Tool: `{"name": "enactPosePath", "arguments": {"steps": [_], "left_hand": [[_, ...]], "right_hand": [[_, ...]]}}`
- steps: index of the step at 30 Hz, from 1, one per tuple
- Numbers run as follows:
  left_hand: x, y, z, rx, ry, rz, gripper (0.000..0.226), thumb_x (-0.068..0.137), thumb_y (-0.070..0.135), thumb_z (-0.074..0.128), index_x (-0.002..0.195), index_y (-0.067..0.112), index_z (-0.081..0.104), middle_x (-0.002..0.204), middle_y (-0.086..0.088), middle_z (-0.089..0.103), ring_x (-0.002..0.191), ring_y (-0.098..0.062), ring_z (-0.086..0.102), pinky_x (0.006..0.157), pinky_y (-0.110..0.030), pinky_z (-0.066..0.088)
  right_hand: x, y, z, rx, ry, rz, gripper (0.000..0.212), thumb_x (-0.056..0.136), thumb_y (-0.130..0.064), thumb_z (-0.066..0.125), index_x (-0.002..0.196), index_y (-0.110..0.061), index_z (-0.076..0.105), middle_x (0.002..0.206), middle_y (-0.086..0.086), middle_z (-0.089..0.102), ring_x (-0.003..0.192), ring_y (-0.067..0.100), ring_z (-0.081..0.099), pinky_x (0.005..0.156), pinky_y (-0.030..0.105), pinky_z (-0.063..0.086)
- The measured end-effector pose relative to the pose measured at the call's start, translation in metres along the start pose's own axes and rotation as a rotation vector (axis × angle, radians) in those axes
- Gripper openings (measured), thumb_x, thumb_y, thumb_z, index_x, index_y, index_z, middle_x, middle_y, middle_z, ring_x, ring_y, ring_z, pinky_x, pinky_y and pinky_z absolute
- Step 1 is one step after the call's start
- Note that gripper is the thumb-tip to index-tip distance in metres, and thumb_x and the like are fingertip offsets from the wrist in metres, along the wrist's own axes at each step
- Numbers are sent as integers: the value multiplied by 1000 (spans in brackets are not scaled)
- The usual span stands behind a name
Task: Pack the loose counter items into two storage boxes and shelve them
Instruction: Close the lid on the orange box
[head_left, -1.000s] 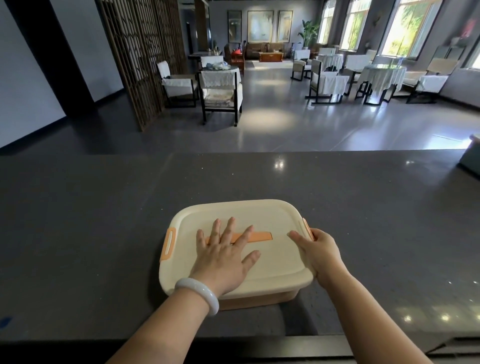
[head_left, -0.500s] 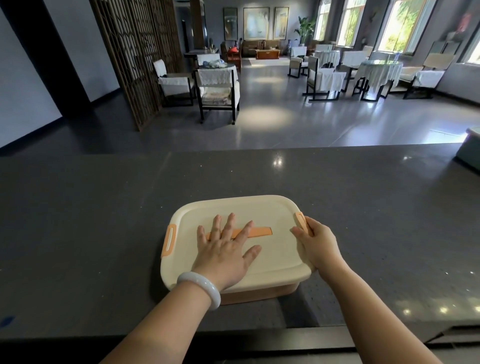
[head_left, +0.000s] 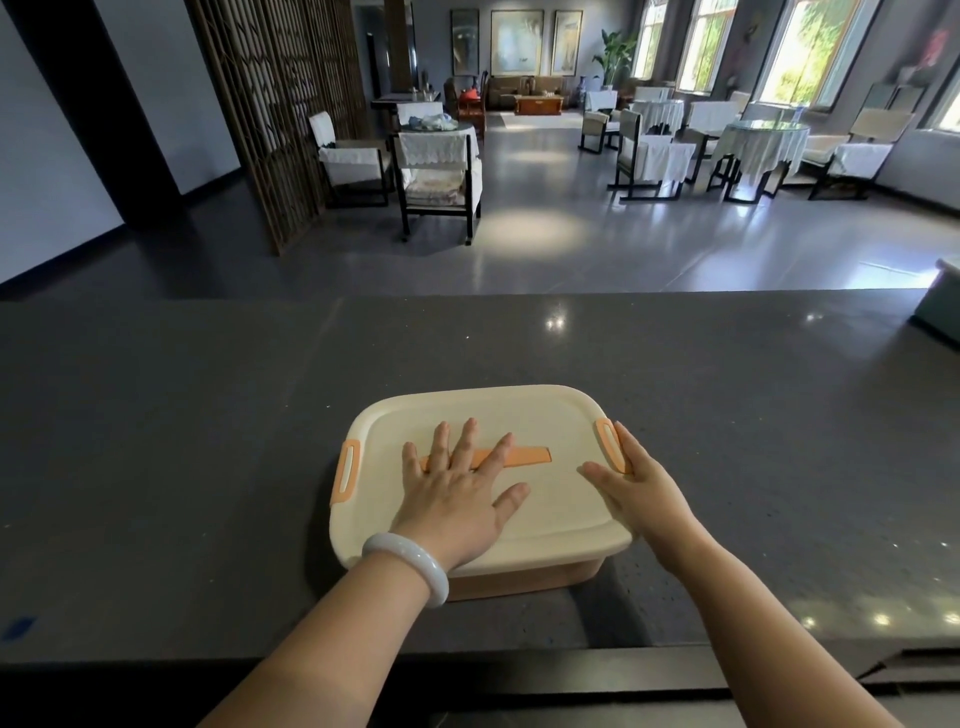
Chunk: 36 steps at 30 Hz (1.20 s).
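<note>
1 lidded storage box (head_left: 524, 410), contents hidden; left hand (head_left: 452, 501) flat on top, right hand (head_left: 641, 486) flat against latch (head_left: 605, 437).

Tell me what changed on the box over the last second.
The right hand uncurled from the right latch; its fingers now lie straight along it, thumb spread on the lid. The left hand stayed flat over the orange handle.

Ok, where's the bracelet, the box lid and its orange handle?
bracelet (head_left: 413, 555), head view, middle of the white band.
box lid (head_left: 550, 415), head view, bare cream patch near its far edge.
orange handle (head_left: 527, 456), head view, its uncovered end.
</note>
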<state>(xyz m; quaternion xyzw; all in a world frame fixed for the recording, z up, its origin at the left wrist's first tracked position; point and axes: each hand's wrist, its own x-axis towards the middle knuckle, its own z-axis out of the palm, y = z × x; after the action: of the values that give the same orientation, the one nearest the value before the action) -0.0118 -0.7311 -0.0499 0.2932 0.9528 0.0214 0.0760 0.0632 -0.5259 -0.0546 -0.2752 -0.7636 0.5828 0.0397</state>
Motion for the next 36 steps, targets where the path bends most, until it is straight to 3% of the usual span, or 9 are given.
{"name": "enactPosePath", "arguments": {"steps": [4,7,9,14,23,30,36], "left_hand": [[-16,-21,-10,-79,167,-8,67,92,71,10,153,44,3,163,8,-17,148,-19,-21,119,-53,-6],[-34,-51,-5,-102,290,-195,73,88,73,8,154,42,12,164,7,-10,150,-19,-13,119,-50,3],[-39,-65,1,-224,249,-275,65,95,65,21,154,39,16,164,8,-8,150,-18,-10,120,-49,9],[-32,-72,6,-361,322,-255,62,97,57,35,153,32,26,163,13,8,150,-14,-7,119,-33,16],[28,-97,-6,-400,272,-239,61,99,56,36,154,33,24,163,15,8,150,-13,-8,121,-34,11],[96,-121,-24,-383,245,-217,60,100,53,36,154,29,26,163,11,10,151,-17,-5,122,-35,6],[161,-139,-33,-382,229,-238,61,99,56,35,154,31,25,163,13,9,151,-15,-5,122,-38,8]], "right_hand": [[-7,-3,0,-116,33,-48,83,86,-38,69,152,-36,19,145,-5,43,124,20,50,105,42,43],[-13,1,4,-164,92,-148,83,86,-34,70,153,-31,20,151,-7,37,133,17,42,110,40,37],[-13,4,7,-140,144,-175,82,84,-34,72,151,-31,25,149,-9,40,132,15,43,110,39,37],[-3,-1,13,-19,168,-155,75,82,-25,76,147,-30,38,133,-11,53,116,12,53,97,30,43],[44,-19,27,22,205,-145,73,83,-26,74,147,-29,38,137,-7,51,120,16,51,99,33,42],[104,-46,40,50,215,-151,75,85,-23,72,149,-23,35,141,-4,48,117,14,49,94,27,39],[173,-67,43,29,186,-152,77,84,-27,73,149,-24,33,143,-5,47,125,19,48,105,35,40]]}}
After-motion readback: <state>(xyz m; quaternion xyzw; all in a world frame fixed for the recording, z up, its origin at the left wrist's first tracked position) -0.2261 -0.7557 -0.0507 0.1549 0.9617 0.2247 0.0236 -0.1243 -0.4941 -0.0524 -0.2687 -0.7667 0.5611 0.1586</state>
